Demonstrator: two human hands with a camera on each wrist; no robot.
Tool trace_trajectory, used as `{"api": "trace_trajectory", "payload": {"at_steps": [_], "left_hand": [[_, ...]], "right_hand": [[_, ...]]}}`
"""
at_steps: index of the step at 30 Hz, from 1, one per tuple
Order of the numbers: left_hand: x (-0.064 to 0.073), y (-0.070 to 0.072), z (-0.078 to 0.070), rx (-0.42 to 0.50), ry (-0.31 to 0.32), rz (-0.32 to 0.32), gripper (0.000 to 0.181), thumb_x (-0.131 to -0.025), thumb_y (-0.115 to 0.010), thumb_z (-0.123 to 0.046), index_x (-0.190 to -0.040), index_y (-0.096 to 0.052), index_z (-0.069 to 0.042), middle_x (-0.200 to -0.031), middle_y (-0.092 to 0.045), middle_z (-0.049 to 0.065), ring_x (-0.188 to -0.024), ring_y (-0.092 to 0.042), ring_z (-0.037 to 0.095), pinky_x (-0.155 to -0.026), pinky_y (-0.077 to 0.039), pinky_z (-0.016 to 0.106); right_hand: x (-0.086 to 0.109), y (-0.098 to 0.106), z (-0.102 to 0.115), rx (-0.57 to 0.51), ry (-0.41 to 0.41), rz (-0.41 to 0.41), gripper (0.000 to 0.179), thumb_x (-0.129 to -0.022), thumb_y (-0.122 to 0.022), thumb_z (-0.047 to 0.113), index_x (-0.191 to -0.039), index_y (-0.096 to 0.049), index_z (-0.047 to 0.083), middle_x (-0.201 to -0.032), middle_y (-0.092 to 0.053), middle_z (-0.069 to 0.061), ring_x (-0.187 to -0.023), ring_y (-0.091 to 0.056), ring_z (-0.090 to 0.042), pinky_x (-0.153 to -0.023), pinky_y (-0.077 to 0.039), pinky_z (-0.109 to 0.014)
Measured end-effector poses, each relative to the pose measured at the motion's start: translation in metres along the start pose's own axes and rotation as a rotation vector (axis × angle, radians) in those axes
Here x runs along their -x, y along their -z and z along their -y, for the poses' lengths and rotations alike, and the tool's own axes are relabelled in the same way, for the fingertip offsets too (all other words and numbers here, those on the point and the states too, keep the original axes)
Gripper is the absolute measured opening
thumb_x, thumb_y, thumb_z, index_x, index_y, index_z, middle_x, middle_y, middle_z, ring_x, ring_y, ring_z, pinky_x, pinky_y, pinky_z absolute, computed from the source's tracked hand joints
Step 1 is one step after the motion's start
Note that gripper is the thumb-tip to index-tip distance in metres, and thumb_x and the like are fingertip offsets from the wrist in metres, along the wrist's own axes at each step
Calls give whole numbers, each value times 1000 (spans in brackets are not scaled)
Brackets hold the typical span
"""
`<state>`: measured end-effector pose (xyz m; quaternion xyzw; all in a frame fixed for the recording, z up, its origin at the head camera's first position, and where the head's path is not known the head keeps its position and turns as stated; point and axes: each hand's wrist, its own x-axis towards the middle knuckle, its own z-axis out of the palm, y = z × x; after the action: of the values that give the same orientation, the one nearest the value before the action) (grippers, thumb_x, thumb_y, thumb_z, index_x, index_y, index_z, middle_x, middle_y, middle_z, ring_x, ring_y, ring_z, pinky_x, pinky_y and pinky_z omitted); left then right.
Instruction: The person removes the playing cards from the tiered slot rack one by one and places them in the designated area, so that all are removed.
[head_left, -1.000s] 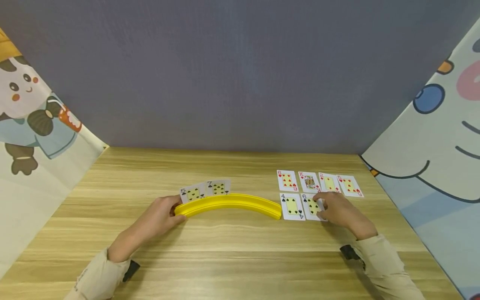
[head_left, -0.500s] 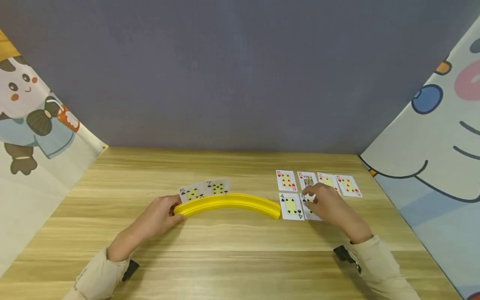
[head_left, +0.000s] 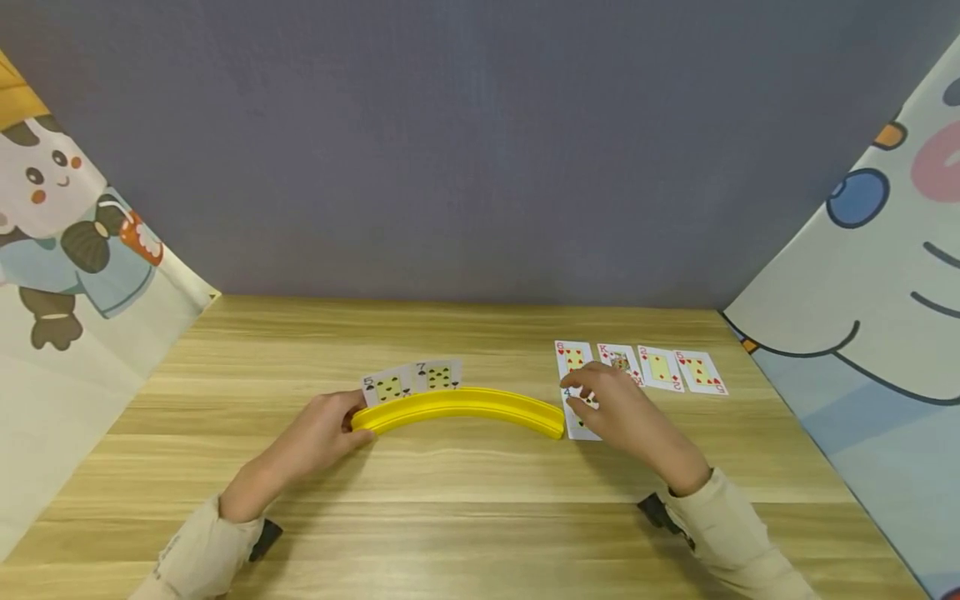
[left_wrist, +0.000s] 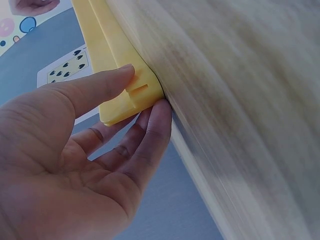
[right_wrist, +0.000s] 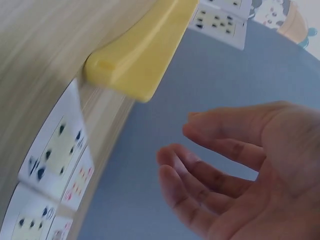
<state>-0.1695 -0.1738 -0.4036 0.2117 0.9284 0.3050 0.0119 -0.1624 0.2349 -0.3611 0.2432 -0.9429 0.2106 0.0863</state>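
A curved yellow card holder lies on the table. My left hand grips its left end, with the thumb on one side and fingers on the other. Standing in the holder are a five of spades and a seven of spades. My right hand hovers over the four of spades, partly covering it. Its fingers are loosely bent, apart from the thumb, with nothing between them. The six of spades lies beside the four; in the head view the hand hides it.
Behind the spades lies a row of red cards: a six of hearts, a king, a two of diamonds and a five of hearts. A grey wall rises at the table's back, with printed cartoon panels on both sides.
My right hand has moved left from the six of spades to above the four of spades, uncovering the two of diamonds. The left hand and card holder have stayed put.
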Motion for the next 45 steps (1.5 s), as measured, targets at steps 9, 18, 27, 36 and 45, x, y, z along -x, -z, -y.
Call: {"api": "trace_trajectory", "payload": {"at_steps": [9, 18, 27, 36, 45], "left_hand": [[-2, -1, 1, -1, 7, -3, 35, -84, -79, -8, -115, -67, 2, -108, -70, 15, -79, -61, 12, -64, -53, 22], [-3, -2, 1, -11, -1, -5, 36, -83, -80, -8, -116, -67, 3, -108, -70, 16, -80, -61, 13, -63, -53, 22], [-1, -1, 1, -27, -2, -17, 39, -82, -81, -8, -117, -66, 4, -107, -70, 15, -74, -57, 12, -60, -50, 22], [-1, -1, 2, -28, -13, -17, 38, -83, -80, -8, -117, -66, 4, -108, -70, 17, -77, -60, 12, -62, -52, 22], [-1, -1, 2, -32, -8, -20, 37, -83, -80, -9, -116, -67, 3, -106, -71, 14, -75, -58, 12, -60, -50, 21]], "right_hand": [[-13, -3, 26, -14, 43, 61, 21, -89, -72, 4, -110, -72, 4, -109, -70, -7, -95, -65, -27, -79, -55, -39], [-29, -10, 46, -51, 67, 64, 19, -91, -71, 8, -110, -73, 8, -118, -67, -6, -111, -62, -26, -90, -54, -43], [-47, -19, 64, -92, 143, 80, 20, -90, -71, 6, -111, -73, 9, -118, -67, -6, -116, -60, -26, -95, -52, -42], [-65, -26, 80, -110, 199, 80, 22, -91, -70, 6, -113, -72, 8, -127, -64, -12, -122, -58, -28, -100, -49, -42], [-72, -45, 83, -131, 216, 100, 30, -89, -72, 4, -119, -69, 6, -134, -60, -13, -129, -52, -31, -107, -43, -44]]}}
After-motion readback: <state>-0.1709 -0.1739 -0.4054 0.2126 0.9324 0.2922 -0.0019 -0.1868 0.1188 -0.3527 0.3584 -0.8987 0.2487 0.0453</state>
